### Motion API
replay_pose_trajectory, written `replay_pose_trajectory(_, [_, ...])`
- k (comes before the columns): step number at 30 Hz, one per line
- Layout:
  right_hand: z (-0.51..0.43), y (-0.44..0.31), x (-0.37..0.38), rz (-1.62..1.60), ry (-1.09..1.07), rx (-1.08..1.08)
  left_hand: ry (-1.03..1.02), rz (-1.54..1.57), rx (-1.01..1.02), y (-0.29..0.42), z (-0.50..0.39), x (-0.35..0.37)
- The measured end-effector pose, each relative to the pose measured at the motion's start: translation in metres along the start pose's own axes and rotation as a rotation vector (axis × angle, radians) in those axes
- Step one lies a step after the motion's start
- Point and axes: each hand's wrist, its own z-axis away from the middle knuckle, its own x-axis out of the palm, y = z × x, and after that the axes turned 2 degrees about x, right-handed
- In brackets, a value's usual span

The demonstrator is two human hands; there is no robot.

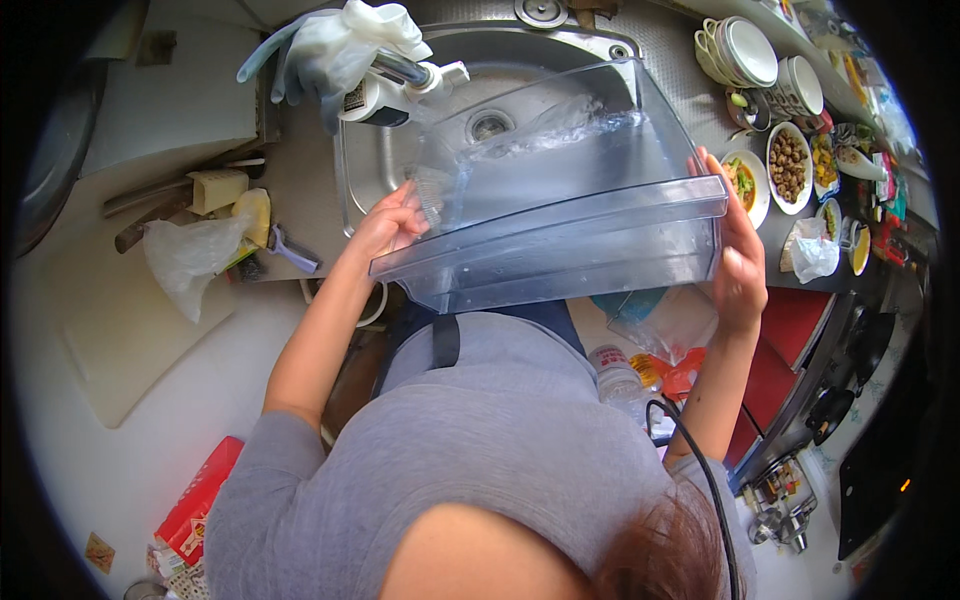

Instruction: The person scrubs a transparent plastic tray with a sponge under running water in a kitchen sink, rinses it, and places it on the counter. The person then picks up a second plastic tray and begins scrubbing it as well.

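A clear plastic refrigerator drawer (555,247) is held between both hands, over the near edge of a stainless steel sink (367,176). Water lies in it, gathered towards its far side. My left hand (394,221) grips the drawer's left side near the front corner. My right hand (739,255) holds its right end, fingers along the outer wall. Through the clear plastic the sink drain (490,126) shows. A faucet (405,69) with a white attachment stands at the sink's left rim, with whitish rubber gloves (322,56) draped over it.
To the right stand stacked bowls (750,52), a plate of brown food pieces (790,166) and other dishes. On the left lie a purple-handled peeler (292,251), a plastic bag (191,251) and a cutting board (135,330). Bottles (619,379) and bags stand low at the right.
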Motion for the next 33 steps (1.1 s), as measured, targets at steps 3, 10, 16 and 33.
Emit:
replay_pose_trajectory(3, [0.005, -0.035, 0.015, 0.142, -0.072, -0.121, -0.090, 0.065, -0.036, -0.013, -0.020, 0.016])
replay_pose_trajectory(10, [-0.018, -0.118, 0.072, 0.965, -0.342, -0.444, -0.343, -0.163, -0.080, -0.058, -0.100, 0.000])
replay_pose_trajectory(16, [-0.025, -0.119, 0.112, 1.056, -0.355, -0.622, -0.401, -0.303, -0.045, -0.019, -0.096, 0.077])
replay_pose_trajectory(33, [-0.023, -0.123, 0.133, 0.690, -0.197, -0.981, -0.327, -0.500, 0.066, -0.080, -0.197, 0.079])
